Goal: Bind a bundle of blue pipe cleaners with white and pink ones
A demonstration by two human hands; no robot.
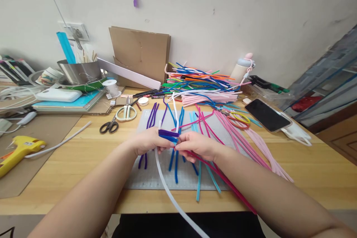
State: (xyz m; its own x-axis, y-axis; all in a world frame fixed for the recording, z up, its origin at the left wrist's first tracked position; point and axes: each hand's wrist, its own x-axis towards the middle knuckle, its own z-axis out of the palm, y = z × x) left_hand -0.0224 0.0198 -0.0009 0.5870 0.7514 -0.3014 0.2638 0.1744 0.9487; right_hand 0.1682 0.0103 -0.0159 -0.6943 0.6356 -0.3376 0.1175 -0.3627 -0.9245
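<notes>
Between the fingers of my left hand is a small band of purple and blue pipe cleaners, wrapped around white strips. One long white strip hangs from it toward the bottom edge. My right hand touches the band's right end, its thumb and forefinger pinching a dark pink pipe cleaner that trails to the lower right. Beneath both hands lies a grey cutting mat with purple, blue, light blue and pink pipe cleaners spread over it.
A yellow glue gun lies far left. Black scissors and white-handled scissors rest left of the mat. Behind it are a colourful pipe cleaner pile and cardboard. A phone lies right, near a bottle.
</notes>
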